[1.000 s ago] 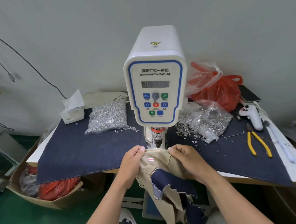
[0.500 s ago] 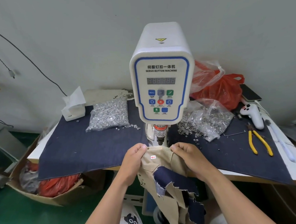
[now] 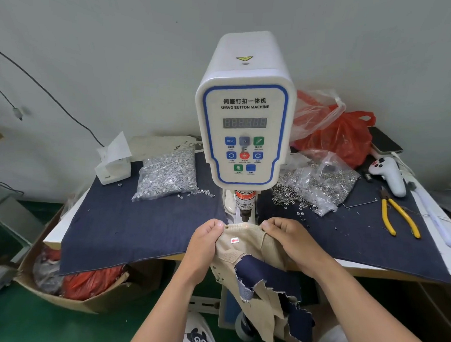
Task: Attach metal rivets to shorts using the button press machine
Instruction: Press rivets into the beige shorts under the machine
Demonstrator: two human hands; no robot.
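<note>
A white servo button machine [image 3: 244,111] stands at the table's middle, its press head [image 3: 244,207] pointing down just behind the cloth. Beige shorts [image 3: 244,246] with dark blue lining hang over the table's front edge. My left hand [image 3: 206,241] pinches the shorts' top edge on the left, and my right hand [image 3: 287,238] pinches it on the right. A metal rivet [image 3: 226,227] shows by my left thumb and another rivet [image 3: 263,229] by my right fingers. A small red arrow sticker [image 3: 234,240] sits on the cloth.
A bag of silver rivets [image 3: 166,177] lies left of the machine, a bag of ring parts [image 3: 320,183] right. Yellow pliers [image 3: 397,216], a white controller [image 3: 389,174], a red plastic bag [image 3: 343,137] and a tissue box [image 3: 113,162] sit on the denim-covered table [image 3: 127,223]. A cardboard box [image 3: 64,290] stands below left.
The view has shifted slightly, so the machine sits further right in frame. Both hands keep pinching the shorts' top edge under the press head; the edge is stretched a little flatter.
</note>
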